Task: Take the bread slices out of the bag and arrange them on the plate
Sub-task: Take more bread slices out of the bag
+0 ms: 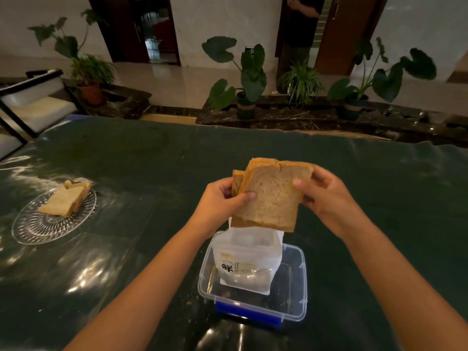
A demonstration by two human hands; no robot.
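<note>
Several bread slices [271, 198] are clamped between the left hand [222, 198] and right hand [326, 193], lifted clear above the opened bag [247, 264]. More bread is already laid on the glass plate [33, 224], far left.

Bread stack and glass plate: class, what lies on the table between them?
Nothing in the head view: only bare dark table separates the plate from the bread stack, held up by the left hand and right hand.

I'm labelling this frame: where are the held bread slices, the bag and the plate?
bread slices [271, 198]: head view, face of the front slice.
bag [247, 259]: head view, its printed front.
plate [33, 228]: head view, bare glass rim.
</note>
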